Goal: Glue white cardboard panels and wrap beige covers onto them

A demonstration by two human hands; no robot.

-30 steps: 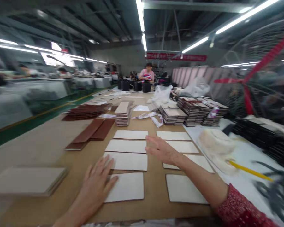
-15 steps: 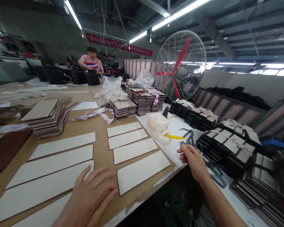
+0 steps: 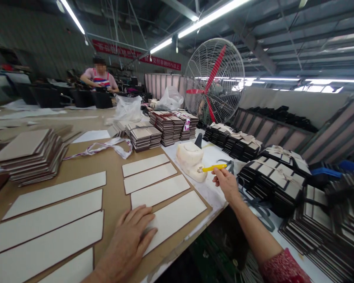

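My left hand [image 3: 129, 239] lies flat with fingers spread on the brown table, its fingertips on the nearest white rectangular board [image 3: 174, 218]. Several such white boards [image 3: 149, 177] lie in two columns on brown paper. My right hand [image 3: 226, 182] reaches right over the white table surface, fingers closing at the end of a yellow-handled brush [image 3: 214, 168]. The brush sticks out of a cream-coloured lump or container [image 3: 191, 157].
Stacks of brown boards [image 3: 29, 155] stand at the left, more stacks [image 3: 165, 127] behind the white boards. Bundles of dark tied boards [image 3: 271, 173] fill the right. A large fan [image 3: 214, 80] with red blades stands behind. A person [image 3: 98, 76] works at the far end.
My view swung right. My right hand left the white boards and moved over to the yellow brush handle. My left hand stayed flat near the front boards.
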